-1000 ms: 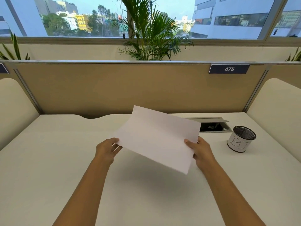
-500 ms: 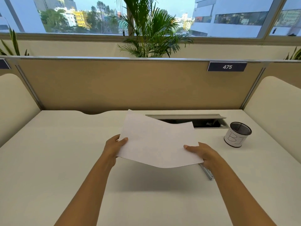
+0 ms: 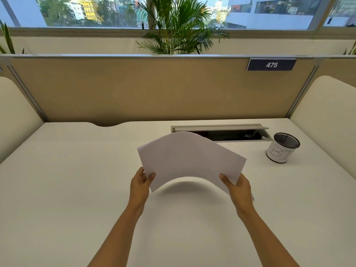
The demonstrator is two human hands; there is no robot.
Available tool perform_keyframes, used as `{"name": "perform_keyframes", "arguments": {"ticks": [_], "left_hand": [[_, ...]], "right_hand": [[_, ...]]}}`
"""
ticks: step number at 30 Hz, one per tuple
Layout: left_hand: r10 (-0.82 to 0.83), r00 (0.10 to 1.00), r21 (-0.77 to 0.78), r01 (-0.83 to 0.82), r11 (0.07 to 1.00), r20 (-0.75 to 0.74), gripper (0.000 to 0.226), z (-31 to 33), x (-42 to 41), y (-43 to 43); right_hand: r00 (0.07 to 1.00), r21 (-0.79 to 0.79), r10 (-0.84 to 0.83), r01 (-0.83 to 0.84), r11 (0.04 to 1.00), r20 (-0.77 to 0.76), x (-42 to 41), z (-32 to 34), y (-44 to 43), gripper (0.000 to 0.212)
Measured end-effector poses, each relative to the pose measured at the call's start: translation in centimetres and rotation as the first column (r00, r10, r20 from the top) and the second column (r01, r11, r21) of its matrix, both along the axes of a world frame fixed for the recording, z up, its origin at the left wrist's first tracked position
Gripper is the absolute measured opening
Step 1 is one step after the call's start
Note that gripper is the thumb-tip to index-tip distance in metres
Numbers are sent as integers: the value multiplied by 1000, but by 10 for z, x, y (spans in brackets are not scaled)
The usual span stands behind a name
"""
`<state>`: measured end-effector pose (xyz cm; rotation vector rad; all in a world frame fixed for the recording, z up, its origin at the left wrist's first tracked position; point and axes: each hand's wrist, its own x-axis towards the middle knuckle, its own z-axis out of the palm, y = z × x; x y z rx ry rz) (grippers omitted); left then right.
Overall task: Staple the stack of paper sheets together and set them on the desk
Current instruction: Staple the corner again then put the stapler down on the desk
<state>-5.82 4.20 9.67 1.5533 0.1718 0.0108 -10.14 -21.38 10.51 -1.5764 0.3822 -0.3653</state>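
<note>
A stack of white paper sheets (image 3: 189, 158) hangs above the middle of the white desk (image 3: 67, 180), bowed upward into an arch. My left hand (image 3: 140, 183) pinches its near left corner, thumb on top. My right hand (image 3: 238, 186) grips the near right corner the same way. A small silver bit (image 3: 252, 197) shows just behind my right wrist; a stapler lay there half a second ago, and my hand hides nearly all of it.
A black mesh pen cup (image 3: 282, 148) with a white label stands at the right. An open cable tray (image 3: 231, 132) is sunk into the desk behind the paper. Tan partition panels (image 3: 134, 89) close the back and sides.
The sheets went from tilted and flat to level, then bent upward into an arch as both hands moved closer together. The view tipped down a little.
</note>
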Motion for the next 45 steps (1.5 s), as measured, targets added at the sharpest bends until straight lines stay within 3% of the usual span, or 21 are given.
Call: {"name": "perform_keyframes", "arguments": {"ticks": [16, 20, 23, 28, 37, 40, 42, 45], "left_hand": [[45, 999, 86, -48, 995, 28, 33, -27, 1, -9], [14, 999, 151, -7, 989, -46, 34, -37, -2, -7], [32, 997, 183, -20, 983, -66, 27, -37, 0, -5], [-5, 995, 75, 13, 997, -101, 12, -19, 7, 6], [-69, 965, -53, 58, 997, -253, 26, 11, 19, 9], [-36, 964, -91, 12, 996, -264, 28, 13, 19, 7], [-25, 964, -104, -3, 995, -265, 28, 13, 20, 6], [-30, 965, -122, -2, 993, -260, 28, 16, 21, 3]], "right_hand": [[998, -82, 14, -19, 996, -61, 15, -45, -9, 27], [993, -115, 43, -56, 992, -114, 10, -58, -9, 34], [992, -106, 18, -32, 994, -125, 13, -57, -11, 25], [996, -88, -1, -8, 996, -92, 21, -35, -26, 27], [979, -130, -65, 41, 991, -191, 38, -13, -50, 38], [939, -476, -256, 120, 871, -232, 33, -23, -61, 35], [901, -691, -301, 1, 723, -313, 27, -36, -66, 41], [826, -792, -332, -206, 575, -456, 18, -51, -67, 54]]}}
